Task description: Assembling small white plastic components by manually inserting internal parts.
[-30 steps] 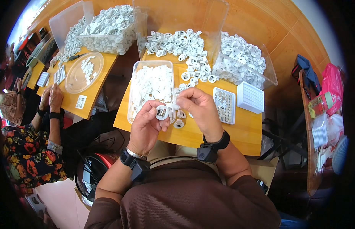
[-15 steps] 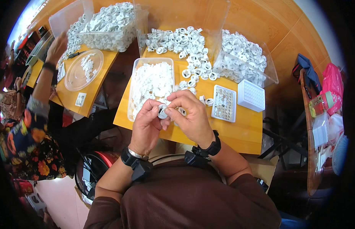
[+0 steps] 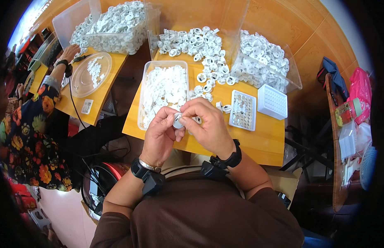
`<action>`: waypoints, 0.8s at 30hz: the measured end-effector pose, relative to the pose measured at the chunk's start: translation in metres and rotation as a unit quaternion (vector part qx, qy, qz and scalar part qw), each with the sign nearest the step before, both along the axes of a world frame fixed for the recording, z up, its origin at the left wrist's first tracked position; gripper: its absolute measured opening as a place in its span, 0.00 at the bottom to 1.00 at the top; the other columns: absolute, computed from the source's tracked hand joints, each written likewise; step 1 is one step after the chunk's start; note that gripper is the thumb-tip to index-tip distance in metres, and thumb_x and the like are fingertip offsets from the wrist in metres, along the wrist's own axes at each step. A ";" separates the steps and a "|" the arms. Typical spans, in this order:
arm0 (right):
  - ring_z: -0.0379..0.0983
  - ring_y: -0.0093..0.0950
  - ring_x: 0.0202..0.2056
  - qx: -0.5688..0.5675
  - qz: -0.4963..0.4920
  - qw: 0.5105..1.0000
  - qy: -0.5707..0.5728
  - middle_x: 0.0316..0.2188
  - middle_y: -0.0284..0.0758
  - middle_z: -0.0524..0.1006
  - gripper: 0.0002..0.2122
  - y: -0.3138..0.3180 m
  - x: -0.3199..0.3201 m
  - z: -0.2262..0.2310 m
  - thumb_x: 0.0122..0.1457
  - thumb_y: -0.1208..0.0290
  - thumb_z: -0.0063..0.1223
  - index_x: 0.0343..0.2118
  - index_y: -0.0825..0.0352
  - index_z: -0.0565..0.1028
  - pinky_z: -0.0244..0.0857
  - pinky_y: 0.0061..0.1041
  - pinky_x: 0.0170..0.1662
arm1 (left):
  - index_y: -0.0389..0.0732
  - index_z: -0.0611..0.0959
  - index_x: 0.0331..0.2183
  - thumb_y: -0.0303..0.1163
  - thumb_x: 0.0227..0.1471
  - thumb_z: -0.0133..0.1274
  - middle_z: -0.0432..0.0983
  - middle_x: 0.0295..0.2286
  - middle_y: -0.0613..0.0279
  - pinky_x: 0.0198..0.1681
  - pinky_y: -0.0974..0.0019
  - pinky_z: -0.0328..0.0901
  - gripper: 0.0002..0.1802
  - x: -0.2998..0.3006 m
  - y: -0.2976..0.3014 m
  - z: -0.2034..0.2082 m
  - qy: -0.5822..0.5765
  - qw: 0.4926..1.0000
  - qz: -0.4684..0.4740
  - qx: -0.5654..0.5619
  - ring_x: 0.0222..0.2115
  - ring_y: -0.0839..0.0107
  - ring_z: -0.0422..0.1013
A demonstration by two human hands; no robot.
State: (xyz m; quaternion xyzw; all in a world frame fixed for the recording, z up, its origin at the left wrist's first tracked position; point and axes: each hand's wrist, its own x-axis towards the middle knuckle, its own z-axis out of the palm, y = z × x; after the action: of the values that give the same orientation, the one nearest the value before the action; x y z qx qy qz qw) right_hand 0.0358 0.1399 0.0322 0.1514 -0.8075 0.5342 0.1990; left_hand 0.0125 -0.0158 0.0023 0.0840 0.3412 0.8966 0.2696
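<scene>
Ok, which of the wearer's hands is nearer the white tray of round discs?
Right. The right hand is just left of the white tray; the left hand is farther off to its left.

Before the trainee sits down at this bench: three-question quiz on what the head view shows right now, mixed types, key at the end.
1. Multiple choice: who is touching the small round part?
a) left only
b) right only
c) both
2. Fill in: the tray of round discs stands to the ____ of the shallow clear container of white pieces.
3. True or false: the grid-topped white block is stacked on the disc tray.

Key:
1. c: the left hand and the right hand meet at it.
2. right
3. False: the grid-topped white block stands beside that tray, on its right.
</scene>
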 end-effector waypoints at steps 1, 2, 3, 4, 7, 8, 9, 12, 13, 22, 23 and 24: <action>0.72 0.35 0.35 0.000 -0.001 1.000 0.000 0.31 0.40 0.74 0.04 0.002 0.000 0.000 0.50 0.78 0.57 0.26 0.70 0.72 0.66 0.30 0.38 | 0.41 0.73 0.36 0.36 0.58 0.47 0.73 0.28 0.65 0.27 0.74 0.62 0.09 0.001 0.001 0.000 -0.001 1.000 0.001 -0.001 0.26 0.77 0.68; 0.73 0.33 0.33 -0.007 0.013 1.000 -0.008 0.30 0.39 0.74 0.05 0.003 0.000 -0.001 0.51 0.78 0.57 0.27 0.70 0.72 0.67 0.29 0.36 | 0.41 0.73 0.37 0.36 0.59 0.47 0.73 0.28 0.65 0.28 0.74 0.62 0.09 0.002 0.001 0.000 -0.002 1.000 0.002 -0.002 0.25 0.77 0.68; 0.75 0.31 0.30 -0.013 0.027 0.999 -0.017 0.30 0.39 0.75 0.05 0.004 -0.001 -0.002 0.51 0.78 0.57 0.28 0.70 0.72 0.67 0.28 0.34 | 0.41 0.73 0.37 0.36 0.59 0.47 0.73 0.28 0.65 0.28 0.74 0.62 0.09 0.002 0.001 0.000 -0.003 1.000 0.003 -0.002 0.25 0.77 0.68; 0.75 0.31 0.30 -0.014 0.028 0.999 -0.017 0.30 0.39 0.75 0.05 0.003 0.000 -0.001 0.51 0.78 0.57 0.28 0.70 0.72 0.67 0.28 0.34 | 0.40 0.73 0.37 0.36 0.59 0.47 0.73 0.29 0.65 0.28 0.74 0.62 0.10 0.002 0.001 0.000 0.006 1.000 0.002 -0.005 0.26 0.77 0.68; 0.75 0.25 0.23 -0.166 0.033 0.969 -0.182 0.28 0.37 0.75 0.06 -0.002 0.004 0.002 0.53 0.78 0.56 0.32 0.71 0.71 0.68 0.24 0.28 | 0.40 0.74 0.40 0.37 0.59 0.46 0.73 0.30 0.64 0.29 0.74 0.62 0.11 0.000 0.003 -0.003 0.018 1.000 0.009 -0.011 0.27 0.77 0.68; 0.74 0.23 0.21 -0.157 0.028 0.973 -0.168 0.27 0.36 0.75 0.06 -0.003 0.003 0.002 0.54 0.78 0.55 0.33 0.72 0.70 0.68 0.22 0.26 | 0.39 0.74 0.41 0.37 0.59 0.46 0.73 0.32 0.64 0.30 0.74 0.63 0.13 0.000 0.004 -0.004 0.020 1.000 0.017 -0.015 0.28 0.77 0.68; 0.73 0.21 0.19 -0.148 0.022 0.976 -0.155 0.25 0.35 0.76 0.07 -0.003 0.003 0.001 0.55 0.77 0.55 0.34 0.72 0.70 0.67 0.21 0.25 | 0.39 0.74 0.41 0.37 0.59 0.46 0.73 0.32 0.64 0.30 0.74 0.63 0.13 -0.001 0.005 -0.003 0.020 1.000 0.015 -0.015 0.28 0.77 0.68; 0.73 0.22 0.21 -0.148 -0.011 0.980 -0.131 0.23 0.35 0.75 0.06 -0.001 0.001 0.000 0.55 0.77 0.55 0.33 0.71 0.71 0.67 0.21 0.26 | 0.38 0.73 0.46 0.38 0.59 0.47 0.74 0.34 0.62 0.31 0.73 0.64 0.17 -0.002 0.005 0.004 0.039 0.995 0.019 -0.085 0.29 0.75 0.69; 0.73 0.22 0.21 -0.148 -0.011 0.980 -0.131 0.23 0.35 0.75 0.06 0.001 0.000 -0.001 0.55 0.77 0.55 0.33 0.71 0.71 0.67 0.21 0.26 | 0.37 0.73 0.48 0.37 0.59 0.46 0.74 0.34 0.61 0.31 0.73 0.65 0.18 0.000 0.005 0.007 0.059 0.992 0.020 -0.113 0.30 0.75 0.70; 0.73 0.27 0.23 -0.031 -0.028 0.997 -0.057 0.23 0.37 0.74 0.08 0.003 0.003 -0.001 0.52 0.78 0.55 0.36 0.69 0.75 0.66 0.25 0.27 | 0.35 0.72 0.50 0.23 0.58 0.41 0.73 0.32 0.64 0.29 0.76 0.65 0.17 0.001 0.008 0.003 0.135 0.968 0.062 -0.200 0.29 0.80 0.68; 0.73 0.28 0.24 -0.039 -0.029 0.997 -0.066 0.23 0.37 0.74 0.07 0.003 0.003 -0.001 0.53 0.78 0.55 0.35 0.69 0.75 0.66 0.25 0.28 | 0.35 0.72 0.50 0.23 0.58 0.41 0.73 0.32 0.64 0.29 0.76 0.65 0.17 0.002 0.009 0.004 0.139 0.966 0.072 -0.208 0.29 0.80 0.68; 0.73 0.29 0.25 -0.048 -0.029 0.996 -0.075 0.23 0.37 0.74 0.06 0.002 0.003 -0.001 0.53 0.78 0.55 0.34 0.69 0.75 0.66 0.26 0.28 | 0.35 0.72 0.50 0.23 0.58 0.41 0.73 0.32 0.64 0.29 0.76 0.65 0.17 0.002 0.009 0.005 0.139 0.966 0.071 -0.208 0.29 0.80 0.68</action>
State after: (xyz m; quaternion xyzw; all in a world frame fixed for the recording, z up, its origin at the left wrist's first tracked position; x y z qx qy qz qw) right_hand 0.0391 0.1423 0.0316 0.0779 -0.7978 0.5759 0.1605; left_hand 0.0146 -0.0065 0.0069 0.1251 0.5596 0.8022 0.1664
